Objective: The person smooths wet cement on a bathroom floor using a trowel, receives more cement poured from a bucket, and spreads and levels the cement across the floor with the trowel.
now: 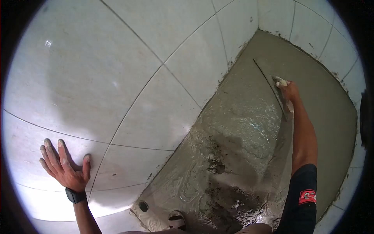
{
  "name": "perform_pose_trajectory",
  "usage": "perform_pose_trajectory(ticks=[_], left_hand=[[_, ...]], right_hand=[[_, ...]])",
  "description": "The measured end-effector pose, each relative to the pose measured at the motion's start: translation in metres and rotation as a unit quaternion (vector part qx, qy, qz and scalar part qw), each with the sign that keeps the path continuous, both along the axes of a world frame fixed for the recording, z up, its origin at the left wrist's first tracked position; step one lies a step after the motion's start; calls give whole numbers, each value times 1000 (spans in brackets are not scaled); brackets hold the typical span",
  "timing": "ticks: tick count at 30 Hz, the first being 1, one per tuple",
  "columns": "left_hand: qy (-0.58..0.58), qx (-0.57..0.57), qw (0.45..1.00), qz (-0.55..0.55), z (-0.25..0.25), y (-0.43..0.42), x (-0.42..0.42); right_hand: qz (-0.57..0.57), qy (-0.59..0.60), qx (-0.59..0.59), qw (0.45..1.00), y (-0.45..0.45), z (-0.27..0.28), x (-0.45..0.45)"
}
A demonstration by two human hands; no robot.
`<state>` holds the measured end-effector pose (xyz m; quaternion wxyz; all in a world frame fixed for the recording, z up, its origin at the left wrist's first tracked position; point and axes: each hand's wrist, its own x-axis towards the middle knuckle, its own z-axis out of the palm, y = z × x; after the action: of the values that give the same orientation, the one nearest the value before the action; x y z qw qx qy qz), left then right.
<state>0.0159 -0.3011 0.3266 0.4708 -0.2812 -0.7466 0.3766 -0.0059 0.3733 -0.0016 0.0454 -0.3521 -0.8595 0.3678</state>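
My left hand [70, 167] lies with spread fingers against the pale tiled wall [78, 97], a dark watch [76, 195] on its wrist. On the right, my right hand [289, 93] is closed round the handle of a trowel [287, 107], whose blade is partly hidden under the hand. The trowel rests on wet grey mortar [311, 85] covering the floor. Smooth mortar lies to the right and beyond; a thin dark line [267, 81] runs through it beside the trowel. Left of the trowel the surface is wetter and rougher.
Tiled walls meet at a far corner [258, 29] and continue along the right side. A round dark hole [143, 206] shows in the floor at the bottom, near a sandal [176, 219]. Rough, lumpy mortar [218, 156] spreads through the lower middle.
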Motion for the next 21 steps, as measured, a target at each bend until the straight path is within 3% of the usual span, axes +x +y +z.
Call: perform_pose_trajectory(ticks=[4, 6, 12, 18, 21], left_hand=[[10, 5, 1000, -2, -1, 2, -1], [15, 8, 1000, -7, -2, 0, -2], [-7, 13, 999, -37, 0, -1, -3], [-15, 27, 999, -39, 1, 0, 0], [-24, 50, 998, -41, 1, -4, 1]], right_hand=[[53, 12, 7, 998, 0, -22, -25], [105, -31, -54, 992, -9, -23, -32], [150, -30, -87, 984, -72, 9, 7], [171, -29, -30, 984, -143, -12, 47], [244, -84, -114, 960, -169, 18, 73]])
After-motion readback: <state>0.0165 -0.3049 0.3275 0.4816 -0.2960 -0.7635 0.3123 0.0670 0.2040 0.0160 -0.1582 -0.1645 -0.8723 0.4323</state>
